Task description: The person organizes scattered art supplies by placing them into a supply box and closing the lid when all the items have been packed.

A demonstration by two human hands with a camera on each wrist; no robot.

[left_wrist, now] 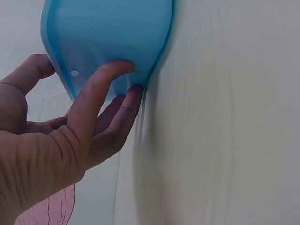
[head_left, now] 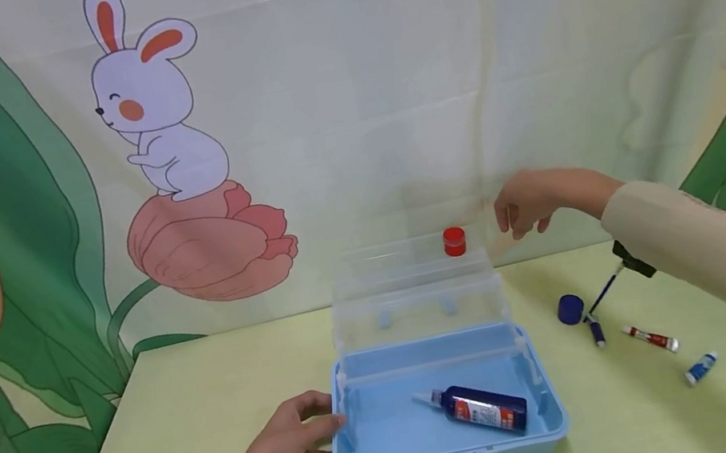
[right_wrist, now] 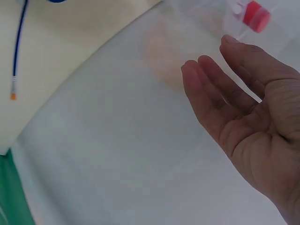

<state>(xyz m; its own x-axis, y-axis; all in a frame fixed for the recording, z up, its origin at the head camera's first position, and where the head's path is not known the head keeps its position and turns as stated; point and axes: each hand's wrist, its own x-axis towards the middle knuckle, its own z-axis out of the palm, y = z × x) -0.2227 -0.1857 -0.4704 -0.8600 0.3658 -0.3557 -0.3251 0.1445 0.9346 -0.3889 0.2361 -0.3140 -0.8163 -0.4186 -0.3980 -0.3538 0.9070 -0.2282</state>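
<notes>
A light blue plastic box [head_left: 382, 417] stands on the table with its clear lid [head_left: 422, 313] raised at the back. My left hand [head_left: 292, 441] holds the box's left end; in the left wrist view the thumb lies against the blue outer wall [left_wrist: 112, 28] and other fingers touch its edges. Inside lies a dark blue bottle [head_left: 486, 409] with a pointed clear nozzle, tilted across the floor. A small red jar [head_left: 455, 241] shows at the upper part of the lid. Just right of it, my right hand [head_left: 527, 206] hovers, fingers loosely bent and holding nothing.
Right of the box are a dark blue round jar [head_left: 570, 309], a thin blue paintbrush [head_left: 604, 296], a small dark blue tube [head_left: 596, 332], a red paint tube [head_left: 653, 339] and a blue one [head_left: 701, 368]. A printed cloth [head_left: 345, 124] hangs behind the table.
</notes>
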